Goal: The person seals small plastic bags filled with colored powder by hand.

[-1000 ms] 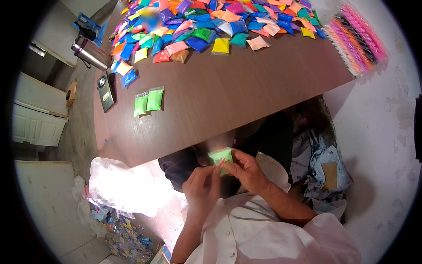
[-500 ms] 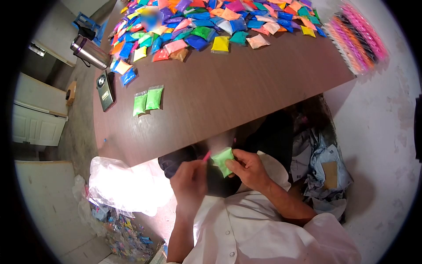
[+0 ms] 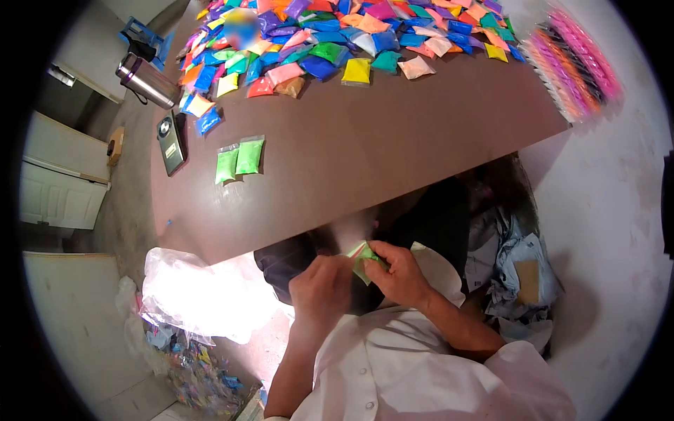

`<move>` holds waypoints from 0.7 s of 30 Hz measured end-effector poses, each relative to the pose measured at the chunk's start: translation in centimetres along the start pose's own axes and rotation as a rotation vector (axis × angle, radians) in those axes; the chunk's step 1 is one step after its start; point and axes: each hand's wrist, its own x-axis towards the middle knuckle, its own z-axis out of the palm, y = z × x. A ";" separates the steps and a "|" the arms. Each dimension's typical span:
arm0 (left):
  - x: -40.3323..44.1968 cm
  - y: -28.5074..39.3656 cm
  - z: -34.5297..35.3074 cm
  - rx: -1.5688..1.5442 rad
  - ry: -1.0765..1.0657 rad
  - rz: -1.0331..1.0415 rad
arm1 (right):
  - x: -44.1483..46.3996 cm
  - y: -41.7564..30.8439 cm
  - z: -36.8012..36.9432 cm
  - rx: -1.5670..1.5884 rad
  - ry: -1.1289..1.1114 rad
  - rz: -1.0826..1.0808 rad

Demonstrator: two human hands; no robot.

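Over my lap, below the table edge, a small light-green packet [image 3: 361, 271] is pinched in my right hand [image 3: 401, 278], thumb on top. My left hand [image 3: 321, 286] is closed around a thin pinkish-red stick [image 3: 358, 250], whose visible end lies across the packet's upper part. The rest of the stick is hidden in the fingers, so its exact kind cannot be made out. Two similar green packets, one left [image 3: 226, 164] and one right [image 3: 249, 156], lie side by side on the table.
Many colourful packets [image 3: 357, 71] cover the table's [image 3: 337, 140] far side. A phone [image 3: 170, 146] and steel flask [image 3: 149, 81] are at left; bagged coloured strips [image 3: 572, 63] at right. A clear plastic bag [image 3: 168, 284] and scraps [image 3: 200, 365] lie lower left; grey wrappers [image 3: 516, 274] lower right.
My left hand has moved right and up, close to my right hand. The pinkish stick, earlier beside the packet, now crosses it, and the packet looks tilted or folded.
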 end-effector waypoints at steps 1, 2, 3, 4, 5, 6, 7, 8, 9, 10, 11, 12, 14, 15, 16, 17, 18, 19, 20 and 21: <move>0.0 -0.4 -0.1 0.002 0.002 0.000 | -0.1 -0.1 0.0 -0.016 -0.003 -0.043; 0.1 -1.1 0.0 -0.005 0.010 -0.014 | -0.2 -0.2 -0.1 -0.033 -0.001 -0.085; 0.2 -1.6 0.0 -0.016 0.016 -0.026 | -0.3 0.2 -0.4 -0.036 0.005 -0.086; 0.4 -1.5 -0.2 0.017 0.026 -0.070 | -0.5 0.9 -0.5 -0.035 0.015 -0.116; 0.2 -1.6 -0.4 0.015 0.028 -0.073 | -0.5 1.3 -0.6 -0.031 0.020 -0.145; 0.1 -1.7 -0.6 -0.007 0.043 -0.114 | -0.3 1.1 -0.7 -0.032 0.020 -0.146; 0.2 -1.6 -0.8 -0.028 0.055 -0.154 | 0.0 0.9 -0.9 -0.037 0.029 -0.116; 0.2 -1.2 -0.9 -0.027 0.063 -0.133 | 0.0 0.7 -0.9 -0.042 0.037 -0.083; 0.2 -1.0 -0.7 -0.026 0.062 -0.134 | 0.0 0.4 -0.7 -0.041 0.037 -0.082; 0.2 -0.8 -0.4 -0.040 0.039 -0.044 | 0.0 -0.2 -0.4 -0.026 0.021 -0.060; 0.3 -0.5 -0.1 -0.053 0.017 0.045 | 0.1 -0.5 -0.2 -0.012 0.003 -0.040; 0.5 -0.1 0.4 -0.034 0.011 0.060 | 0.1 -0.5 -0.1 -0.013 -0.001 -0.042; 0.7 -1.1 0.6 -0.016 0.030 0.039 | -0.2 -0.6 -0.3 -0.176 -0.020 -0.201; 0.8 -1.9 0.7 -0.001 0.046 0.018 | -0.5 -0.8 -0.4 -0.179 -0.016 -0.201; 1.0 -2.5 0.6 0.005 0.057 -0.022 | -0.7 -1.3 -0.6 -0.194 -0.009 -0.241; 1.0 -2.6 0.1 0.005 0.063 -0.020 | -0.8 -1.6 -0.7 -0.208 -0.004 -0.285; 1.1 -2.3 -0.8 -0.017 0.074 -0.097 | -0.8 -1.2 -0.8 -0.206 -0.006 -0.293; 1.2 -2.3 -1.7 -0.033 0.084 -0.173 | -0.8 -0.4 -0.8 -0.178 0.034 -0.274; 1.5 -2.8 -2.5 0.030 0.139 -0.128 | -0.6 0.0 -0.7 -0.147 0.071 -0.260; 1.9 -3.4 -3.4 0.044 0.151 -0.122 | -0.4 -0.1 -0.7 -0.138 0.062 -0.275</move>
